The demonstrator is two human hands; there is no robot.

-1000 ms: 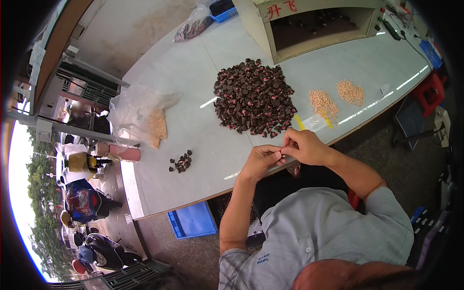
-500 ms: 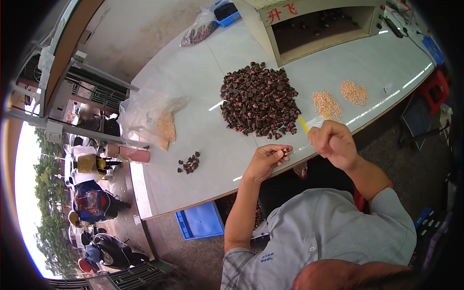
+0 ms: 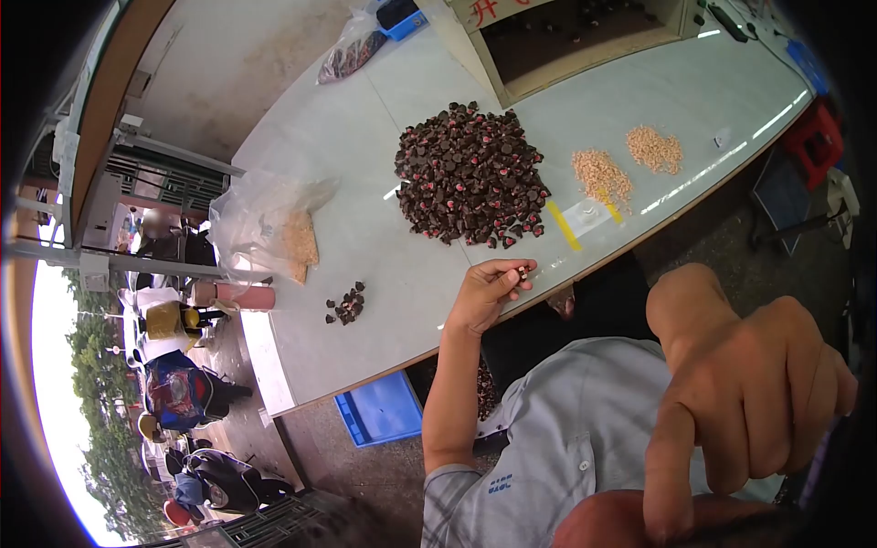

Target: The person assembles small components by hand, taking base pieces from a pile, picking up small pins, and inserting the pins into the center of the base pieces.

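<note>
My left hand [image 3: 491,290] is at the table's near edge, its thumb and fingertips pinched on a small dark piece [image 3: 523,273] with a pale spot. My right hand [image 3: 749,393] is raised close to the camera, over the shirt. Its index finger points down and the others are loosely bent, with nothing visible in them. Beyond my left hand lies a big pile of dark pieces [image 3: 470,173] with pink spots. Right of the pile are two heaps of small beige pieces, the nearer one [image 3: 601,178] and the farther one [image 3: 654,149]. A small group of dark pieces [image 3: 347,304] lies to the left.
A clear plastic bag [image 3: 265,228] with beige contents lies on the table [image 3: 402,315] at left. At the back stand an open-fronted box [image 3: 493,68], a blue tray [image 3: 402,25] and another bag [image 3: 350,57]. A blue bin [image 3: 379,411] is below the edge.
My right hand has left my left hand and come up close to the camera. My left hand still holds the small piece. The view has shifted slightly.
</note>
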